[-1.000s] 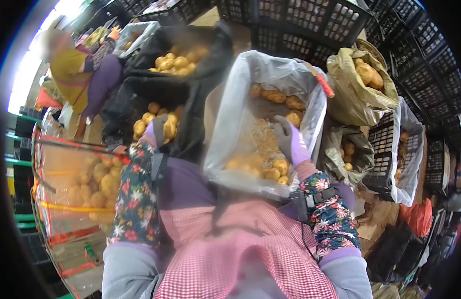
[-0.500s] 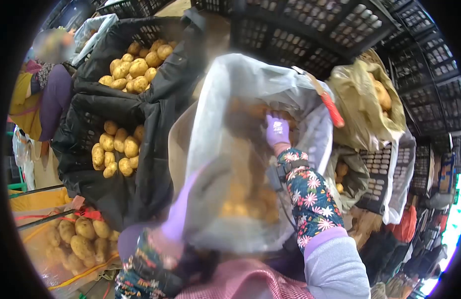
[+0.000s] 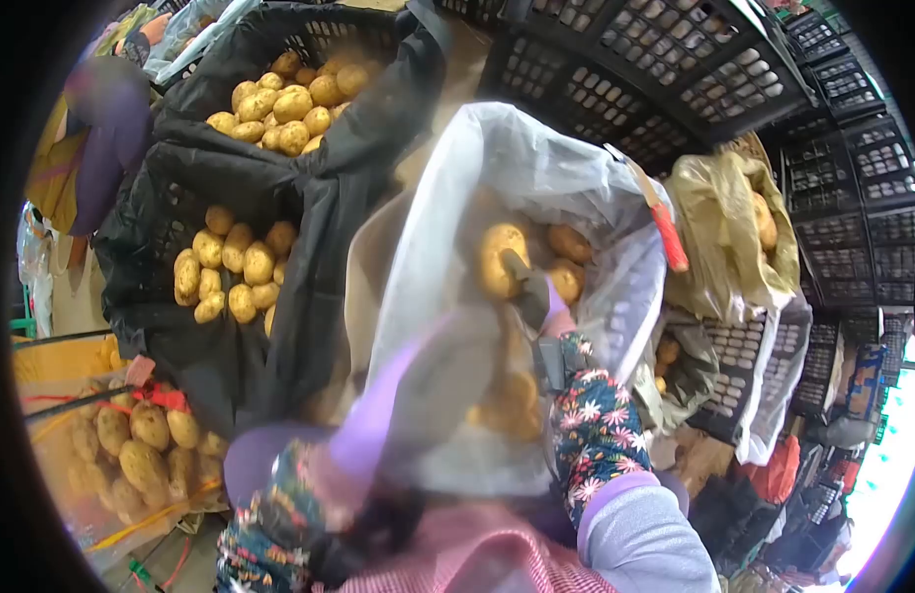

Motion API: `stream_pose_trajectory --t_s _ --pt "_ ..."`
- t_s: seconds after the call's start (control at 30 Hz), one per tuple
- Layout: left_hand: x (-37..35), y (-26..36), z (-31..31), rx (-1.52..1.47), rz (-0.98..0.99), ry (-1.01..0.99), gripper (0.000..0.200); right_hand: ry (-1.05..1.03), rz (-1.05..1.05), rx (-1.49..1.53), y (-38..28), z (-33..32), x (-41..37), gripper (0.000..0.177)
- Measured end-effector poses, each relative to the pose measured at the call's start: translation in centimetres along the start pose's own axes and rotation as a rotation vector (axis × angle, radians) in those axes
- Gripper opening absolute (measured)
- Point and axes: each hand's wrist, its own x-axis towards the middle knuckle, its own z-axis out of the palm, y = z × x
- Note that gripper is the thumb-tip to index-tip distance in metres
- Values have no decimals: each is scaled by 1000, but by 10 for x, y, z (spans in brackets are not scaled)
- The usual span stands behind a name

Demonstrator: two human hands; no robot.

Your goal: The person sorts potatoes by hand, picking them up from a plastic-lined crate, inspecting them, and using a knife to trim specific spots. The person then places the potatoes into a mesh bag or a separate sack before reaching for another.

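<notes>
My right hand (image 3: pixel 534 295), in a grey and purple glove, holds a large yellow potato (image 3: pixel 502 259) up inside the clear plastic bag (image 3: pixel 536 158) that lines a crate. More potatoes (image 3: pixel 568 243) lie at the bag's far end and others (image 3: pixel 502 405) show dimly through its near wall. My left hand (image 3: pixel 378 415), in a purple glove, is blurred against the bag's near wall. Its fingers are partly behind the plastic, so its grip is unclear.
Two black-lined crates of potatoes (image 3: pixel 279 99) (image 3: pixel 225 269) stand to the left. An orange mesh sack of potatoes (image 3: pixel 131 445) lies at lower left. An olive bag (image 3: pixel 734 217) sits to the right, a red-handled tool (image 3: pixel 667 229) on the clear bag's rim. Empty black crates (image 3: pixel 675 59) are stacked behind. Another person (image 3: pixel 96 128) is at upper left.
My right hand has taken a potato from the far end of the clear bag and lifted it. My left hand left the black-lined crate and came to the bag's near wall.
</notes>
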Motion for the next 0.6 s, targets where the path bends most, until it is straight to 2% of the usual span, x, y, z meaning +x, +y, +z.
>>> stream_pose_trajectory --t_s 0.07,0.17,0.27,0.33,0.47,0.57,0.6 --pt "9 -2 -1 -54 21 -46 36 -19 -377 -441 -23 24 -79 48" --pt "16 -12 -7 -128 56 12 37 -132 197 582 -62 42 -125 46" --pt "8 -4 -9 -58 81 163 40 -265 -132 154 -93 26 -171 47" --pt "3 -17 -9 -44 127 173 42 -131 89 408 -126 36 -195 50" --pt "-5 -34 17 -211 168 84 50 -46 -146 79 -110 28 -216 58" --pt "0 -41 31 508 350 169 48 -42 -139 -16 -117 35 -228 62" --pt "6 -49 24 583 436 133 47 -47 -151 2 -112 34 -225 62"
